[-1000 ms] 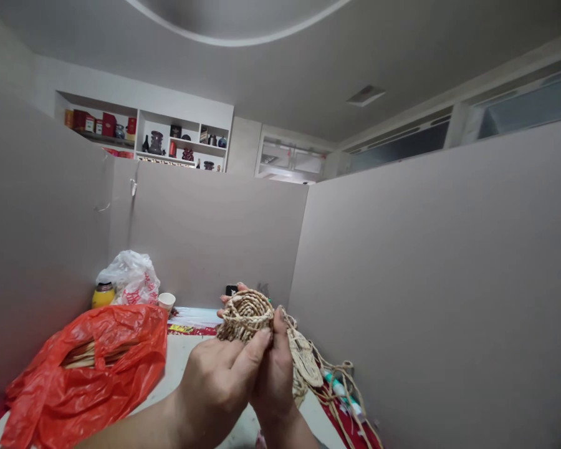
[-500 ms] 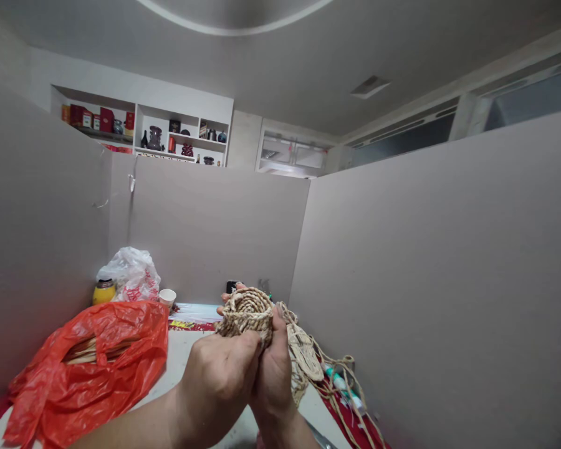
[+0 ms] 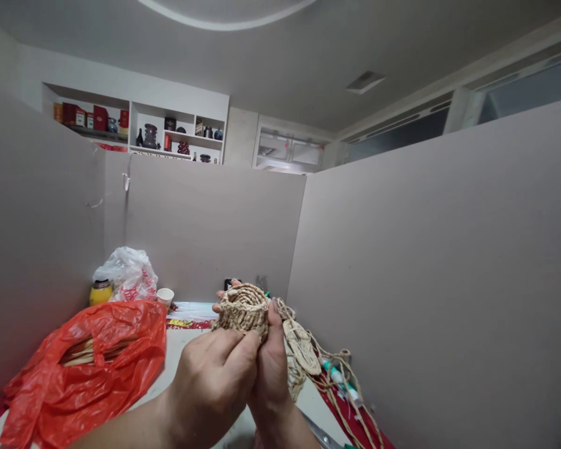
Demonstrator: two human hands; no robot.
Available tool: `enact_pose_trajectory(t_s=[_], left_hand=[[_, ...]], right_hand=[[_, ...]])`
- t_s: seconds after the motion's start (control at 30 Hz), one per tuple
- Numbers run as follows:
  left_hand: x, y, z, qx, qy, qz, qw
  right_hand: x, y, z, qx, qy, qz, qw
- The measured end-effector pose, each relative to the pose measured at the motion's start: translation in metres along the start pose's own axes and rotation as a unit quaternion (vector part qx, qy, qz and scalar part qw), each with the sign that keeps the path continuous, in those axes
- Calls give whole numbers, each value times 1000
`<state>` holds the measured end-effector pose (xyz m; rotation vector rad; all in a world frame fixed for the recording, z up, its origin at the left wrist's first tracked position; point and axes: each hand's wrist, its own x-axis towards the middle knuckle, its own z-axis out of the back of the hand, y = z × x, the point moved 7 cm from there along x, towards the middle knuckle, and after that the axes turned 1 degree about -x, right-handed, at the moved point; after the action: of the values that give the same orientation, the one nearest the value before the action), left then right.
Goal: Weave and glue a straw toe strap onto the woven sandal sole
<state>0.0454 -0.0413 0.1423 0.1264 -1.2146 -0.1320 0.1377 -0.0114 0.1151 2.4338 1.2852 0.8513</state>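
A small round woven straw-rope piece (image 3: 243,315), coiled inside with a raised braided wall, is held up in front of me, over the table. My right hand (image 3: 272,362) cradles it from behind and the right: the thumb lies along its right side and fingertips show past its left edge. My left hand (image 3: 215,374) is closed at its near lower edge, thumb and forefinger pinched together against the woven wall. Whatever lies between those fingertips is hidden. Just right of the hands lies a flat oval coil of braided straw (image 3: 303,348) with loose straw cord (image 3: 350,399) around it.
A red plastic bag (image 3: 126,368) holding flat straw-coloured strips lies at left. Behind it stand a yellow jar (image 3: 101,293), a white plastic bag (image 3: 131,274) and a paper cup (image 3: 165,297). A green-and-white tube (image 3: 341,379) lies right, a metal tool (image 3: 320,433) nearer. Grey partitions (image 3: 215,231) surround the table.
The view has shifted slightly. The woven piece has tipped so more of its outer wall shows, and my left hand's fingers have moved a little lower along its near edge.
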Motion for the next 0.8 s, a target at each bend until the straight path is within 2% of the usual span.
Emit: enact_pose_trajectory(t_s=[0.13, 0.2, 0.27, 0.3, 0.33, 0.37, 0.43, 0.47, 0.53, 0.57, 0.63, 0.8], left_hand=[[-6, -2, 7, -40, -28, 3, 999], [-7, 3, 21, -62, -86, 43, 993], [-9, 19, 41, -109, -195, 128, 966], [-11, 31, 50, -150, -255, 179, 938], [-11, 44, 51, -195, -279, 230, 912], [-10, 57, 46, -242, -267, 286, 888], [-7, 78, 19, -341, -158, 377, 846], [-8, 86, 4, -393, -103, 413, 815], [-13, 90, -27, -484, 5, 459, 745], [-16, 91, -37, -512, 29, 466, 721], [-20, 91, -48, -538, 42, 473, 697], [-28, 88, -50, -547, -14, 506, 667]], right_hand=[[-2, 1, 0, -4, -19, 2, 1000], [-2, 4, 3, -2, -27, 14, 1000], [-1, 5, 5, -3, -26, 17, 1000], [-1, 5, 6, -6, -26, 14, 1000], [0, 6, 8, -9, -28, 11, 1000], [1, 7, 9, -11, -28, 10, 999], [3, 11, 11, -13, -27, 17, 999], [4, 12, 11, -12, -26, 20, 999], [5, 14, 11, -10, -20, 20, 1000], [6, 14, 11, -10, -20, 17, 1000], [8, 12, 12, -27, -29, 15, 999], [16, 14, 17, -130, -64, 32, 989]])
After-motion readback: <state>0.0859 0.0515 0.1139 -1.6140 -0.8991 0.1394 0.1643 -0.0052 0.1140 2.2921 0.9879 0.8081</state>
